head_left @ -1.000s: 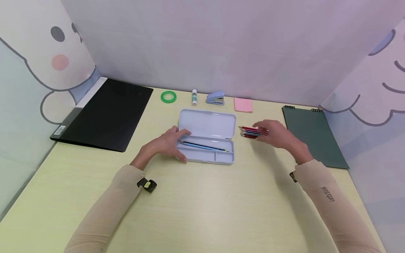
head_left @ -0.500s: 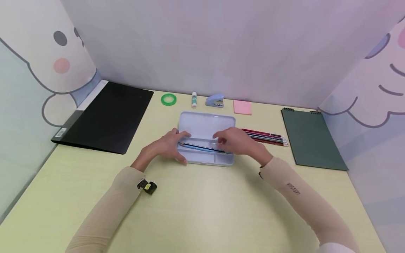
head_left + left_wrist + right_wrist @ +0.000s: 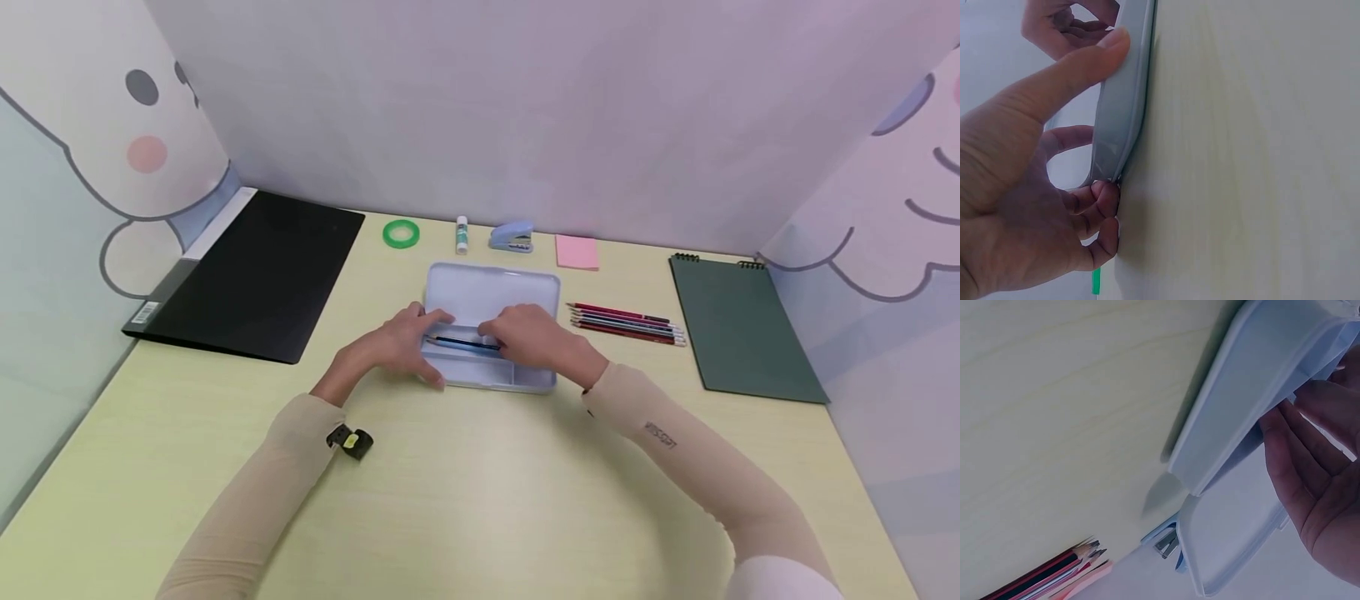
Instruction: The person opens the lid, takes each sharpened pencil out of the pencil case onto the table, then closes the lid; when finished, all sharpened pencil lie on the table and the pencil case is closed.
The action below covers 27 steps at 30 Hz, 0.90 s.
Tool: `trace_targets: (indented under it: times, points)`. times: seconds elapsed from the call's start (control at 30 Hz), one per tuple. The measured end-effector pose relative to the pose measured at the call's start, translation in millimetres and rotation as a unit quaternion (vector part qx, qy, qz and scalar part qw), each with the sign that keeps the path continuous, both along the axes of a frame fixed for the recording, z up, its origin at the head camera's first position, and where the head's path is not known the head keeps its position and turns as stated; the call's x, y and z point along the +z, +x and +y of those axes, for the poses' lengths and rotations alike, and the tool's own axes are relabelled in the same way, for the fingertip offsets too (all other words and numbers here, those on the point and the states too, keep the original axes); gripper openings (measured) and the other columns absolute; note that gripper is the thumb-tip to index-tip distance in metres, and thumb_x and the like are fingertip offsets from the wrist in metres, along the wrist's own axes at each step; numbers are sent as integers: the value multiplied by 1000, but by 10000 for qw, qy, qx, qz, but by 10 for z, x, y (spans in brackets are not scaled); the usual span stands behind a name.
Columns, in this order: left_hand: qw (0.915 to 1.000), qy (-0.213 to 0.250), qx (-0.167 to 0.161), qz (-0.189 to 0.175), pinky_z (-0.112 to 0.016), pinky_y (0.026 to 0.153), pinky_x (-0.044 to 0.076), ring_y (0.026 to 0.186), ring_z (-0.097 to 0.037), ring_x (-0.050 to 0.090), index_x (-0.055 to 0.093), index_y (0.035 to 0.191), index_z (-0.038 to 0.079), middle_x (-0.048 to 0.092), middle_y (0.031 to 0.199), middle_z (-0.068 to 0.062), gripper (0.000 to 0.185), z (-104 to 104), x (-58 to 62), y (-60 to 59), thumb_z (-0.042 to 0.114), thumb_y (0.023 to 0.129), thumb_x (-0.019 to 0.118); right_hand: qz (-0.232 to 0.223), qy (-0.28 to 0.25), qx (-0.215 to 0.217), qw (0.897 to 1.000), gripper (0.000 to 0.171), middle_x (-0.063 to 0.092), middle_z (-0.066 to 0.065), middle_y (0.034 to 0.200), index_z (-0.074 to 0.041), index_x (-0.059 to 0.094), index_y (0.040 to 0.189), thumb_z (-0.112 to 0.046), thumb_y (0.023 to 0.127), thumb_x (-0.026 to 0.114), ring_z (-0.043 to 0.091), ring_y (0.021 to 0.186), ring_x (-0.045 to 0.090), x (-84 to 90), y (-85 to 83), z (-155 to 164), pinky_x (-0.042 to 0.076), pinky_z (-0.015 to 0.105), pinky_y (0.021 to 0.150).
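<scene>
A pale blue pencil case (image 3: pixel 491 292) lies open mid-table, its lid flat toward the back. My left hand (image 3: pixel 397 340) grips the case's left end, with the thumb (image 3: pixel 1079 69) on the front wall (image 3: pixel 1119 106) and the fingers curled round the corner. My right hand (image 3: pixel 534 337) lies over the right half of the tray, covering part of a blue pencil (image 3: pixel 459 342) inside. The right wrist view shows its fingers (image 3: pixel 1310 456) loosely bent inside the case (image 3: pixel 1241 406), with nothing seen between them. A row of red pencils (image 3: pixel 626 323) lies just right of the case.
A black folder (image 3: pixel 255 271) lies at the left and a dark green spiral notebook (image 3: pixel 738 329) at the right. Along the back sit a green tape roll (image 3: pixel 400 232), a glue stick (image 3: pixel 461 234), a blue stapler (image 3: pixel 512 236) and pink sticky notes (image 3: pixel 577 251). Panels wall in three sides.
My right hand has left the red pencils and moved left over the case's tray, then a little further left. The left hand and the case have stayed put.
</scene>
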<state>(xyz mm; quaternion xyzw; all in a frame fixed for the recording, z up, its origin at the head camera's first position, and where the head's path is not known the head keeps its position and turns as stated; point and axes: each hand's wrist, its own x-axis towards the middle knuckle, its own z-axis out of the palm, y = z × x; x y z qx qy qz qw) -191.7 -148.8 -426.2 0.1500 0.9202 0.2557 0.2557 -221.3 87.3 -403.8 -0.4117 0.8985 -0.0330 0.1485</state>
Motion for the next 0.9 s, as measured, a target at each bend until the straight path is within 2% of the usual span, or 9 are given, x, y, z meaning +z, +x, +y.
trace_targets:
  times: [0.17,0.4,0.6,0.9]
  points:
    - [10000,35,11,-3,-42,91,42,110,-30,45,39,151,25,40,124,-15,100,-11,9,-3,43,68,91,255,44,37,9997,32,76,4,97,-15,72,121,-2,94,61,18,72,59,-8,12,-39,49,32,73]
    - [10000,47,55,-22,-43,92,42,111,-31,45,38,151,26,39,125,-15,100,-18,2,-7,42,68,91,456,98,240,9986,33,76,7,98,-15,72,121,-1,94,62,17,68,58,-17,36,-68,47,30,67]
    - [10000,32,-10,4,-42,91,42,110,-31,46,38,151,25,40,125,-15,100,-12,-3,-7,43,68,91,367,166,300,9987,37,75,8,104,-15,70,125,1,93,62,17,68,57,-35,35,-64,47,31,67]
    - [10000,71,-10,34,-42,91,42,110,-31,46,39,150,25,40,125,-15,99,-11,-3,-4,42,68,91,156,-40,287,9995,33,76,7,105,-14,70,126,-8,94,66,18,74,61,-40,14,-54,50,32,75]
